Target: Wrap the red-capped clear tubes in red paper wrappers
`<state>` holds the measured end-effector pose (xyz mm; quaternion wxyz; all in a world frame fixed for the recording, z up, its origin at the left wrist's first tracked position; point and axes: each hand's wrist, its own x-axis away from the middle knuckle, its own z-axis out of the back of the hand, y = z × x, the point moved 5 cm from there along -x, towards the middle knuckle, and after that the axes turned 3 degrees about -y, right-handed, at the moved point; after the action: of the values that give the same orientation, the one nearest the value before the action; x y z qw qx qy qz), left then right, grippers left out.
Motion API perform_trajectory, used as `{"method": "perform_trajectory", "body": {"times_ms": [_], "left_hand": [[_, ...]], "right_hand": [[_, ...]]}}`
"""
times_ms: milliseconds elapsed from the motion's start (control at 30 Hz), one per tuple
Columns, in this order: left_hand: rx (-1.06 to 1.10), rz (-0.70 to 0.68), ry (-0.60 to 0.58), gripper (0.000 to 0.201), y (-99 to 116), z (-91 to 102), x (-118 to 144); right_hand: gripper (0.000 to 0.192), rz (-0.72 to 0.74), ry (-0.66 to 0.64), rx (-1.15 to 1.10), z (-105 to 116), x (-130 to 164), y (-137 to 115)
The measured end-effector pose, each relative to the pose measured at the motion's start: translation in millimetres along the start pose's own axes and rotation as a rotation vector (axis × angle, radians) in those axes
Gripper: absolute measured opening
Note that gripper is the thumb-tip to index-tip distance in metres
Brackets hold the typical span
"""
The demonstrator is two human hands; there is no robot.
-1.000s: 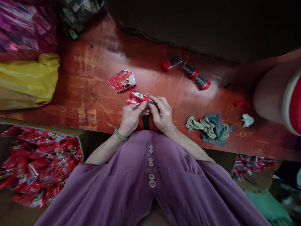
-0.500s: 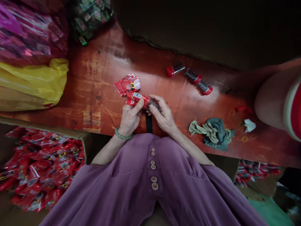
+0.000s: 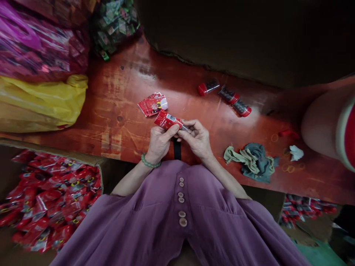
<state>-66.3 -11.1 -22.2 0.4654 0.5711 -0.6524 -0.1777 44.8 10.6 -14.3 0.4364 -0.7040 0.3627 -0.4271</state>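
My left hand (image 3: 162, 143) pinches a red printed sleeve (image 3: 166, 119) with a barcode, its thumb lying across the near edge. A small clear tube with dark contents (image 3: 185, 128) pokes out of the sleeve's right end. My right hand (image 3: 199, 139) grips that end, with its fingers curled around it. How far the tube reaches into the sleeve is hidden. Just behind my hands lies a fanned stack of red printed sleeves (image 3: 149, 105) on the red table (image 3: 124, 92). Farther right rest three capped tubes, one apart (image 3: 208, 87) and two touching (image 3: 229, 95).
Crumpled cloths (image 3: 256, 162), rubber bands (image 3: 288, 169) and a white scrap (image 3: 296, 152) lie right, near a large tub (image 3: 321, 125). Filled bags (image 3: 47, 103) stand left. Below the table are a box of red packets (image 3: 55, 199) and more red-capped tubes (image 3: 307, 208).
The sleeve and tube have turned slightly between my hands, so the barcode shows more fully. Less of the dark tube shows at the right end. The whole view has shifted a little.
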Motion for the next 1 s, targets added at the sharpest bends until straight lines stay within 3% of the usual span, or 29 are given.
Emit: {"method": "perform_trajectory", "body": {"times_ms": [100,267,400,533,667,733,833,933,967,1000], "left_hand": [[0.025,0.014,-0.021,0.038,1,3.4,1],[0.112,-0.041,0.092,0.039,10,15.1,4],[0.077,0.018,0.095,0.039,10,12.8,10],[0.040,0.030,0.084,0.036,14,15.0,18],[-0.031,0.005,0.133,0.027,30,34.6,37],[-0.112,-0.046,0.217,0.025,47,53.3,57],[-0.333,-0.144,0.454,0.022,82,91.9,105],[-0.801,-0.122,0.841,0.021,120,135.6,166],[-0.992,-0.102,0.919,0.018,132,146.1,182],[-1.158,-0.068,0.923,0.016,141,153.9,192]], "right_hand": [[0.046,-0.015,0.001,-0.015,-1,-2,0],[0.046,-0.056,-0.056,-0.074,-2,-3,3],[0.049,-0.080,-0.110,-0.101,-5,-8,6],[0.053,-0.107,-0.164,-0.112,-17,-10,10],[0.052,-0.102,-0.313,-0.019,-35,-9,10],[0.046,0.013,-0.384,0.148,-38,-13,1],[0.028,0.324,-0.355,0.591,-32,-31,-19],[0.026,0.526,-0.305,1.041,-28,-57,-27],[0.030,0.547,-0.311,1.139,-28,-65,-25],[0.032,0.556,-0.327,1.210,-29,-72,-22]]}}
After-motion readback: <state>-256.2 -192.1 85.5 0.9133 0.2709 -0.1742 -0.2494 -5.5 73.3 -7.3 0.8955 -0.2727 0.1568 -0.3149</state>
